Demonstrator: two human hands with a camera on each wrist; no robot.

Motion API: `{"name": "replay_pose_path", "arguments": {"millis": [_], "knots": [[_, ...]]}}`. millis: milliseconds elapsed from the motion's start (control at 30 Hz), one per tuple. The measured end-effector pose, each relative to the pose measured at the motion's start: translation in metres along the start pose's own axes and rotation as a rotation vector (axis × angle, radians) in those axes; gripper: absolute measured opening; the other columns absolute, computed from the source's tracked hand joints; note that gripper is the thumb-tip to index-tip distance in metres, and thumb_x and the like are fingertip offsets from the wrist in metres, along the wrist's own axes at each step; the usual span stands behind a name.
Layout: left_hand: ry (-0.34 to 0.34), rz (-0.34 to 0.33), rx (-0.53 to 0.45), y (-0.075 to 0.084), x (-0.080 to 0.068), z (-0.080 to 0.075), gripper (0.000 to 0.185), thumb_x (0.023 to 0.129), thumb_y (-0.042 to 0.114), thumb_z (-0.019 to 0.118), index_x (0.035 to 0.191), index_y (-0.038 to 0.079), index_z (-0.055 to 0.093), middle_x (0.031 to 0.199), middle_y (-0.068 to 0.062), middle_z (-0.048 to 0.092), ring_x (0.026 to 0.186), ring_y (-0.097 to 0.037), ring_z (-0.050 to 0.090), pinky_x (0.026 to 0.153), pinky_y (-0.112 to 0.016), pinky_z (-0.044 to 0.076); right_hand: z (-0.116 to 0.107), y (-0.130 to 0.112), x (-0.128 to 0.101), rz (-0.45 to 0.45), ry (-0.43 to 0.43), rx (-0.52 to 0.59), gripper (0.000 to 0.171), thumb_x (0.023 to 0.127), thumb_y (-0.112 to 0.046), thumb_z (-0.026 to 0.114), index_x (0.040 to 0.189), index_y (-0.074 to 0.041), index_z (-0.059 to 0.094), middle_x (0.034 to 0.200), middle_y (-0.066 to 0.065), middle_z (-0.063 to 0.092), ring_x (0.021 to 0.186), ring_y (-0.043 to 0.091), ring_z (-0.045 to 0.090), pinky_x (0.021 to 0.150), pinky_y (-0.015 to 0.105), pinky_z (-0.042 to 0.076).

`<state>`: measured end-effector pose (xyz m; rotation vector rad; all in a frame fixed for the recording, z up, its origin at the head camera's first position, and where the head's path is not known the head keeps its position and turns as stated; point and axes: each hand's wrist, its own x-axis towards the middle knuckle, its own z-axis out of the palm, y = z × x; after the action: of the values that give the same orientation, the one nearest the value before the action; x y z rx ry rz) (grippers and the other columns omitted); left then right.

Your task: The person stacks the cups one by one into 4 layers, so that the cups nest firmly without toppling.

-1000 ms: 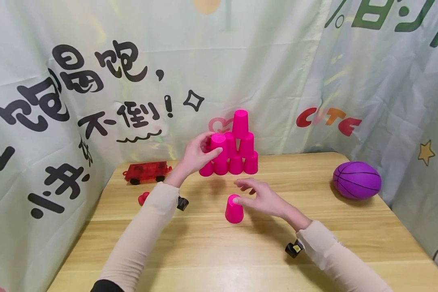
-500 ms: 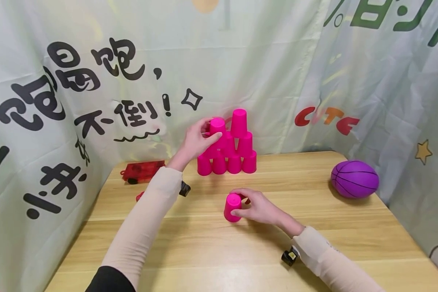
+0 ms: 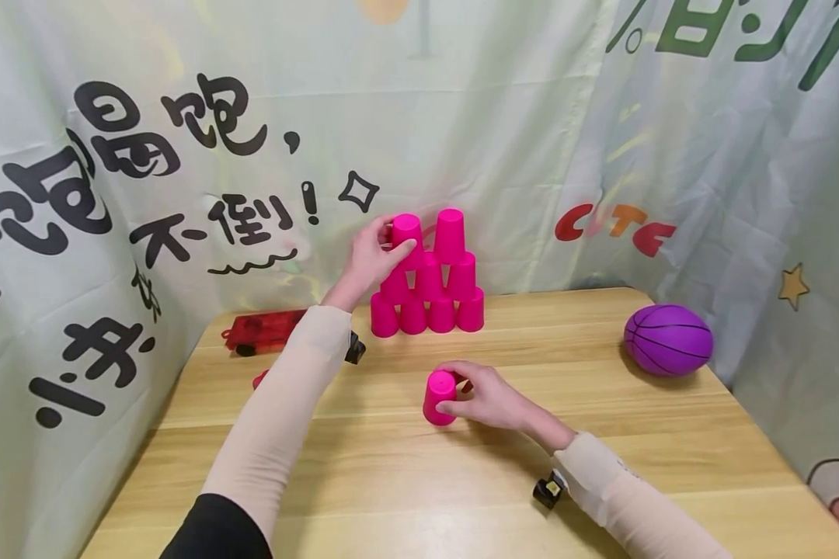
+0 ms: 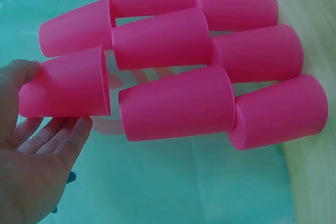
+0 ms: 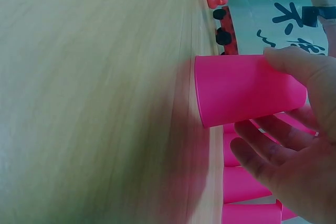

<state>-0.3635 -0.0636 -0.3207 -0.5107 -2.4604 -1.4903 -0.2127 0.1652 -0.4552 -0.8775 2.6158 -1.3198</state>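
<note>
In the head view, upside-down pink cups form a stack at the back of the table: a bottom row point(image 3: 412, 314), a second row point(image 3: 429, 278) and a single top cup point(image 3: 450, 237). My left hand point(image 3: 369, 260) grips another pink cup point(image 3: 407, 233) to the left of that top cup. The left wrist view shows a small gap between this held cup point(image 4: 68, 85) and the second row. Nearer the front, my right hand point(image 3: 492, 400) holds a lone upside-down pink cup point(image 3: 439, 400) between thumb and fingers. Whether its rim touches the table I cannot tell.
A red see-through toy wagon point(image 3: 262, 332) stands at the back left, partly behind the left sleeve. A small red object point(image 3: 259, 379) lies in front of it. The purple ball point(image 3: 667, 340) sits at the right edge of the wooden table point(image 3: 391, 481). Printed cloth hangs behind.
My left hand has lifted its cup from in front of the stack to beside the top cup. The right hand has come round the lone front cup and grips it.
</note>
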Motion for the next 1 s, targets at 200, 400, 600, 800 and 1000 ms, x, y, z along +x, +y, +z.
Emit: {"name": "replay_pose_path", "arguments": {"millis": [200,400,600,800,1000], "knots": [[0.002,-0.031,0.043,-0.002,0.006,0.003,0.056,0.097,0.026,0.078,0.146,0.010,0.056,0.127,-0.015,0.070,0.114,-0.030,0.070,0.103,-0.042,0.059,0.000,0.000,0.000,0.008,-0.014,0.006,0.049,0.089,-0.018,0.085,0.133,-0.009,0.066,0.117,0.003,0.073,0.102,0.018,0.068,0.090,0.049,0.063],[0.003,-0.043,0.070,-0.001,0.010,0.004,0.056,0.097,0.028,0.078,0.146,0.010,0.056,0.128,-0.015,0.070,0.115,-0.030,0.070,0.102,-0.042,0.059,0.000,0.000,0.000,0.014,-0.015,0.020,0.049,0.090,-0.020,0.085,0.133,-0.010,0.066,0.117,0.001,0.073,0.102,0.017,0.068,0.091,0.050,0.062],[0.001,-0.053,0.069,0.002,0.012,0.005,0.058,0.097,0.028,0.077,0.147,0.010,0.054,0.130,-0.015,0.068,0.116,-0.031,0.068,0.102,-0.042,0.059,-0.001,0.001,0.000,0.014,-0.019,0.018,0.049,0.090,-0.020,0.085,0.134,-0.010,0.066,0.117,0.001,0.073,0.102,0.017,0.068,0.091,0.050,0.062],[0.003,-0.069,0.070,0.002,0.012,0.006,0.058,0.097,0.028,0.077,0.148,0.010,0.054,0.131,-0.015,0.066,0.116,-0.031,0.066,0.102,-0.043,0.059,-0.001,0.001,-0.001,0.024,-0.021,0.018,0.050,0.090,-0.020,0.085,0.134,-0.010,0.066,0.118,0.001,0.073,0.103,0.018,0.068,0.092,0.049,0.062],[0.001,-0.083,0.086,0.003,0.014,0.007,0.059,0.098,0.029,0.076,0.148,0.011,0.053,0.131,-0.015,0.066,0.116,-0.030,0.065,0.102,-0.043,0.059,-0.001,0.001,-0.001,0.026,-0.019,0.016,0.050,0.090,-0.019,0.085,0.135,-0.010,0.065,0.119,0.002,0.073,0.103,0.017,0.068,0.092,0.049,0.062]]}}
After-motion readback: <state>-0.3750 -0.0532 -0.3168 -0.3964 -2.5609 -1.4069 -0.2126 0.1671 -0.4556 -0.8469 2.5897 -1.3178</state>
